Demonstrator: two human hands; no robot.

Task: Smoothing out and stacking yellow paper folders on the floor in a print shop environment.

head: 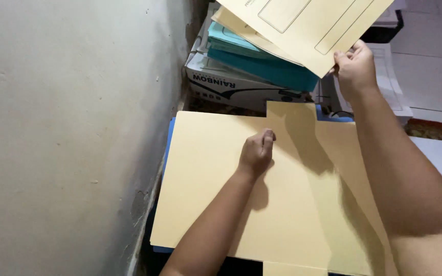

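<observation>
Left hand [256, 152] curled, knuckles pressing the open manila folder [216, 189], which lies flat over a blue folder [169, 148] beside the wall [67, 128]; fingers clenched, gripping nothing. Right hand [355, 66] raised, fingers pinching the corner of a cream folder [308, 25], held tilted above a stack of teal folders [262, 66] on a cardboard box [231, 87]. To do this well, as I judge it: keep the left pressing the crease flat, grip the lifted folder further in from its corner so it doesn't sag or slip
</observation>
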